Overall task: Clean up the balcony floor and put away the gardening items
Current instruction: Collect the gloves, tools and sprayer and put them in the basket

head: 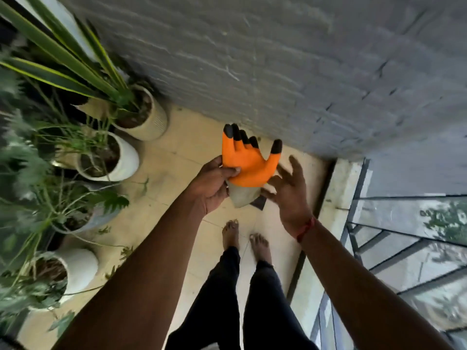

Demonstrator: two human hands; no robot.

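Our left hand pinches the orange glove, tips away from us; our spread right hand flanks its cuff, perhaps touching.

glove: matt orange rubbery coat, grey cloth cuff | wall: rough grey | pots: glossy white

glove | orange, black fingertips | upright, pinched | cuff greyish, perhaps

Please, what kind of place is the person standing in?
Most likely a home balcony: potted plants line one side of the tiled floor, a metal railing runs along the other, and the left hand holds an orange gardening glove.
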